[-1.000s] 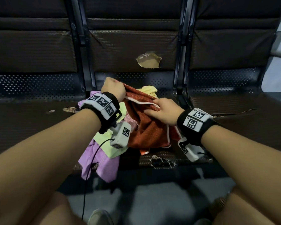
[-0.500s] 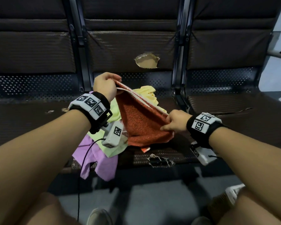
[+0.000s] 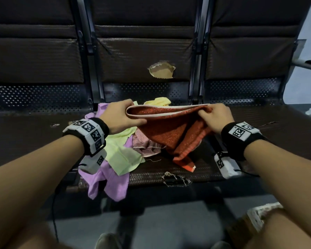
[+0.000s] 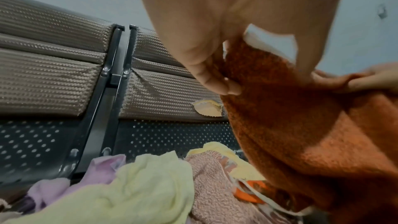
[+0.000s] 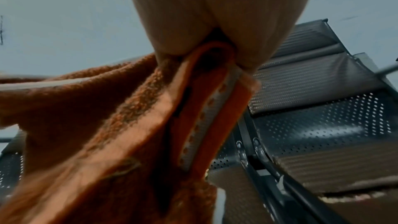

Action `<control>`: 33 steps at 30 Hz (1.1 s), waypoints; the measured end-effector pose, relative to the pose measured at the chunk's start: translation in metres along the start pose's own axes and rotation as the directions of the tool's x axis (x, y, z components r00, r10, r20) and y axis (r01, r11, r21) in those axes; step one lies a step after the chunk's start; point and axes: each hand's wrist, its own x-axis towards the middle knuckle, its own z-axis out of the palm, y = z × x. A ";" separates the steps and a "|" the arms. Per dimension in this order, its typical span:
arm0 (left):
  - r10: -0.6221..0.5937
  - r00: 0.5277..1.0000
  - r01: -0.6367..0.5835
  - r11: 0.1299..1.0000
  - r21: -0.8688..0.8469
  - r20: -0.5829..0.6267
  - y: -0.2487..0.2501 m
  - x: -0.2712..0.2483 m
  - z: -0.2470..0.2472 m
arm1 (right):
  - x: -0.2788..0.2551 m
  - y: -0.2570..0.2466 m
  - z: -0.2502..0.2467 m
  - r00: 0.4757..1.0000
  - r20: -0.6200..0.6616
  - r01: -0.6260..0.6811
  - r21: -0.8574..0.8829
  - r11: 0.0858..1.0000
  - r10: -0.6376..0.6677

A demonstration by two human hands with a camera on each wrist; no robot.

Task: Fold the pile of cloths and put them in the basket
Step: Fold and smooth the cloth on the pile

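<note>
An orange-red cloth (image 3: pixel 171 130) with a white hem hangs stretched between both hands above the middle bench seat. My left hand (image 3: pixel 122 115) pinches its left top corner, and the left wrist view shows the cloth (image 4: pixel 301 125) under my thumb. My right hand (image 3: pixel 214 115) grips the right top corner, where the cloth (image 5: pixel 107 125) bunches below the palm. Under it lies the pile: a lime cloth (image 3: pixel 122 155), a purple cloth (image 3: pixel 108 184), a pink towel (image 3: pixel 145 144) and a yellow cloth (image 3: pixel 158 101). The basket (image 3: pixel 258 214) shows only as a woven edge at the lower right.
The dark bench seat (image 3: pixel 169 177) has a torn front edge and a hole in the backrest (image 3: pixel 162 71). Metal dividers (image 3: pixel 196 83) separate the seats. A cable (image 3: pixel 54 203) hangs from my left wrist. Grey floor (image 3: pixel 169 221) lies below, with a shoe tip near the bottom edge.
Both hands lifted the orange-red cloth off the pile and pulled apart, the right hand moving right, so its white-hemmed top edge is now stretched level between them.
</note>
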 end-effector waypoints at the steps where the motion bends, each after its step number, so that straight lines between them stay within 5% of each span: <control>1: 0.028 0.999 -0.026 0.998 0.052 -0.042 -0.003 0.000 0.000 | 0.001 -0.001 -0.003 0.999 -0.001 0.034 0.030 0.999 -0.034; 4: -0.002 0.980 0.011 0.999 0.045 -0.199 -0.015 0.003 -0.011 | 0.001 -0.009 -0.012 0.982 0.050 0.180 0.079 0.981 -0.184; 7: -0.148 0.945 0.043 0.941 -0.337 -0.293 -0.022 0.014 -0.028 | 0.001 -0.021 -0.025 0.951 0.094 0.275 0.174 0.946 -0.294; 10: -0.222 0.900 -0.005 0.856 -0.517 -0.376 -0.016 0.025 -0.038 | 0.001 -0.039 -0.040 0.938 0.093 0.309 0.215 0.926 -0.335; 13: -0.227 0.849 -0.046 0.867 -0.497 -0.476 -0.002 0.035 -0.048 | 0.006 -0.055 -0.060 0.901 0.004 0.433 0.070 0.899 -0.434; 16: -0.121 0.807 -0.065 0.955 -0.291 -0.578 0.016 0.038 -0.063 | 0.012 -0.065 -0.086 0.881 -0.059 0.469 -0.020 0.883 -0.470; 20: -0.096 0.800 -0.077 0.962 -0.260 -0.593 0.032 0.045 -0.076 | 0.017 -0.072 -0.108 0.929 0.023 0.368 -0.125 0.921 -0.368; 24: -0.090 0.822 -0.106 0.946 -0.306 -0.562 0.047 0.053 -0.077 | 0.021 -0.081 -0.111 0.988 0.130 0.108 -0.167 0.980 -0.087; 27: -0.177 0.783 -0.007 0.956 -0.293 -0.596 0.057 0.060 -0.072 | 0.024 -0.085 -0.110 0.992 0.120 -0.016 -0.154 0.988 0.035; 33: -0.422 0.738 0.187 0.878 -0.441 -0.526 0.069 0.071 -0.066 | 0.031 -0.088 -0.102 0.976 0.176 -0.161 0.200 0.966 0.126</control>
